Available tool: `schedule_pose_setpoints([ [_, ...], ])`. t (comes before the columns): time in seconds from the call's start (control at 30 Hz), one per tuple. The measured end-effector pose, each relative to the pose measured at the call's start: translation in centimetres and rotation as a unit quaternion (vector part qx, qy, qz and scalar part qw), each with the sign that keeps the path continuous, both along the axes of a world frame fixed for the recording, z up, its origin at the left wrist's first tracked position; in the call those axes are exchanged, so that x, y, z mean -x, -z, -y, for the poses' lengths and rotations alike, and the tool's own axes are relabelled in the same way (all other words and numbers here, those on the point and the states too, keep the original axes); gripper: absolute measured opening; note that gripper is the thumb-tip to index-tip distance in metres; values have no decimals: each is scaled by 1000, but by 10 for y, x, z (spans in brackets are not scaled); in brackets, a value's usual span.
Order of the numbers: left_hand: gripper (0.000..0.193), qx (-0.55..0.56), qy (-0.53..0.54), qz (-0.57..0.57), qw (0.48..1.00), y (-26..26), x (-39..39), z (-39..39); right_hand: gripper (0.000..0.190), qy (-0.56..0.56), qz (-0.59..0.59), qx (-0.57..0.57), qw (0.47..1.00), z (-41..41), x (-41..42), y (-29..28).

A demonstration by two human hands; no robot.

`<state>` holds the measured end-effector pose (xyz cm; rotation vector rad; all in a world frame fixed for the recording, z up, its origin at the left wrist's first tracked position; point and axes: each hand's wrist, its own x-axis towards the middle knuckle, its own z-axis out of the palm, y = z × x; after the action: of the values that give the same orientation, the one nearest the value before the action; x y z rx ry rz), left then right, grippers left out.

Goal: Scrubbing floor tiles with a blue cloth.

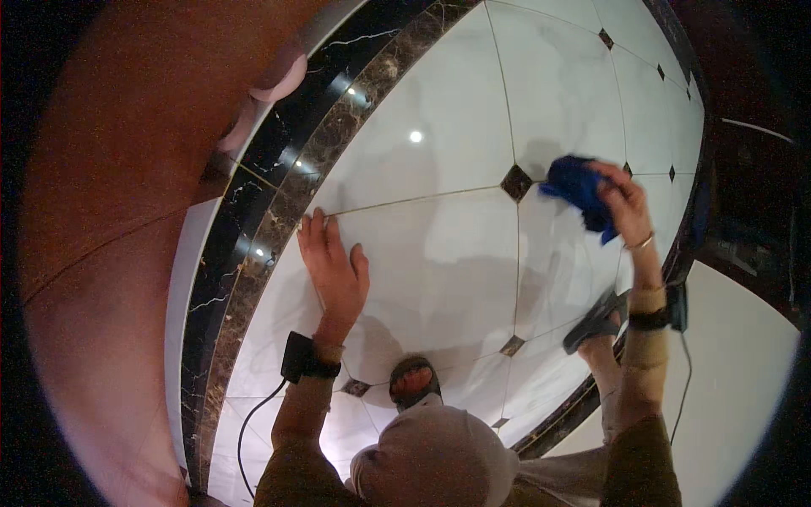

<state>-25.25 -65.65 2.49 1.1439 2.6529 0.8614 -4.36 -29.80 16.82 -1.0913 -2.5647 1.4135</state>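
My right hand [624, 199] grips a bunched dark blue cloth [580, 190], held over the glossy white tile floor [412, 266]. A dark diamond inlay [516, 182] lies just left of the cloth. The hand and cloth are slightly blurred, and I cannot tell whether the cloth touches the tiles. With fingers spread, my left hand [332, 260] rests palm down on the floor, its fingertips by the brown marble border strip [282, 218]. Nothing is held in it.
A black marble band [212, 260] with white veins runs along the left, beside a reddish-brown surface [114, 190]. My sandalled feet stand below, one sandal [415, 380] between my arms and another sandal [595, 323] near my right forearm. A cable [244, 431] trails from my left wrist device [307, 357].
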Motion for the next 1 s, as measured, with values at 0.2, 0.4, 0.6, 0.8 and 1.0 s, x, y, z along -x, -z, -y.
schedule_pose_setpoints([
  [0.2, 51, -47, -13, 54, 997, 2, -3, -4, 46, 40, -31, -91, 995, -52, 1, 118],
  [0.4, 50, -73, -41, 13, 996, 4, -6, -3, 47, -77, -60, -273, 957, 195, 57, 137],
  [0.6, 46, -141, -68, 60, 986, 2, -28, 15, 36, -275, -61, -153, 947, 263, 26, 98],
  [0.8, 40, -176, 73, 61, 980, -28, -97, 16, 19, -57, -64, -143, 986, 154, 22, 94],
  [1.0, 47, -58, 213, 40, 975, -35, -109, -7, 27, -236, -23, -222, 946, 97, 25, 114],
])
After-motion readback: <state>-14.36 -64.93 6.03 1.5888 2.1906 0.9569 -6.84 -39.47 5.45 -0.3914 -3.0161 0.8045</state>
